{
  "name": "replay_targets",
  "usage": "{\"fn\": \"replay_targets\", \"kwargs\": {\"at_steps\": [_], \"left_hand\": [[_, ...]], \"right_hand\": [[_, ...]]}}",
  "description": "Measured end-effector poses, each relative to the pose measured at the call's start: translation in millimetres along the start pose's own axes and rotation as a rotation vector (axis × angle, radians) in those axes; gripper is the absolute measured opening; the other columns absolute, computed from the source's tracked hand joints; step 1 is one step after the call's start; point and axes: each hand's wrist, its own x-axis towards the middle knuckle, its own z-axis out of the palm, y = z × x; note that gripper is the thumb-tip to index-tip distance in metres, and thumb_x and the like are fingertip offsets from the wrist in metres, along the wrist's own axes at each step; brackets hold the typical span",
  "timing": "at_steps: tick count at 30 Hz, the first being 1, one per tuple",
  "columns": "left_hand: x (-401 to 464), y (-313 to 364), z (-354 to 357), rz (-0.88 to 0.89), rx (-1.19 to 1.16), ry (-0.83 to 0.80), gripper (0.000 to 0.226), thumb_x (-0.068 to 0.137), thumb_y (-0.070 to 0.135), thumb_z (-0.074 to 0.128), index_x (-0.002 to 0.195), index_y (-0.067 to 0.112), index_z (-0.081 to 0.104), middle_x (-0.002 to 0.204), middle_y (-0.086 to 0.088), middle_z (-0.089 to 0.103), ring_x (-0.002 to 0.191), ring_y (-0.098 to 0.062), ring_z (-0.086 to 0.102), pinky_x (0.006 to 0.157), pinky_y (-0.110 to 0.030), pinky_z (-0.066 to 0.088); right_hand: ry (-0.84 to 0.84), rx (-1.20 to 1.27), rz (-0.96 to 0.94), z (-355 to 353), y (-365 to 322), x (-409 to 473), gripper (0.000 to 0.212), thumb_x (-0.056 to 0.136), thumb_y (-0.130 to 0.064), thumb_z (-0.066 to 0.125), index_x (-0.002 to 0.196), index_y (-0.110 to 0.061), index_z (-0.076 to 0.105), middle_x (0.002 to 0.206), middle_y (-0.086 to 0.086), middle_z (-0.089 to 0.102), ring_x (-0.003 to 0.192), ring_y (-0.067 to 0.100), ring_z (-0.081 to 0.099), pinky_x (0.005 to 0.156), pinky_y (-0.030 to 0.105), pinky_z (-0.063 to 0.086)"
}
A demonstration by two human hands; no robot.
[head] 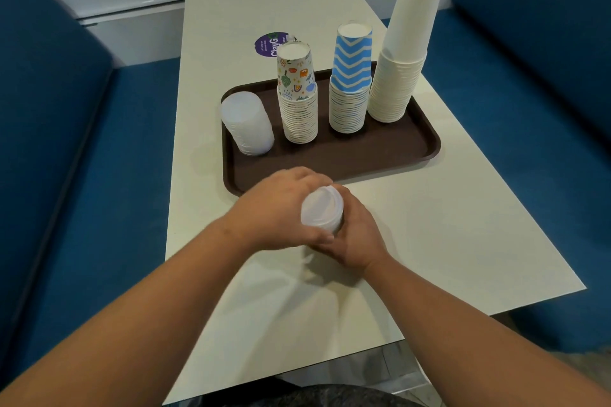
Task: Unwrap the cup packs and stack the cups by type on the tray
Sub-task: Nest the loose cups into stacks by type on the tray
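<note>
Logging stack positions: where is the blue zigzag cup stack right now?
In the head view, the blue zigzag stack stands on the brown tray, between the cartoon-print stack and the tall white stack.

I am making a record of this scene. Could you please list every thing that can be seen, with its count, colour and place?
tray: one, brown, on the table
clear cup stack: one, cloudy white, tray's left end
patterned cup stack: one, many-coloured, right of it
zigzag cup stack: one, blue and white, further right
plain cup stack: one, white, tallest, tray's right end
sticker: one, purple, behind tray
table: one, cream
seats: blue, both sides
held cup stack: one, clear, before tray
left hand: grips it
right hand: grips it
</note>
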Motion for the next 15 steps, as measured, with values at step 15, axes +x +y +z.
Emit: {"fn": "replay_targets", "kwargs": {"at_steps": [15], "left_hand": [[-8.5,-0.9,-11.2,-0.022,-0.129,0.203,0.066,0.074,0.039,0.080,0.133,0.026,0.054,0.133,0.012,0.052,0.117,-0.003,0.045,0.094,-0.004,0.025]], "right_hand": [[-0.001,0.039,0.014,-1.7,-3.7,-1.2,0.070,0.058,-0.054,0.085,0.117,-0.051,0.048,0.111,-0.021,0.064,0.103,-0.002,0.060,0.082,0.014,0.048]]}}
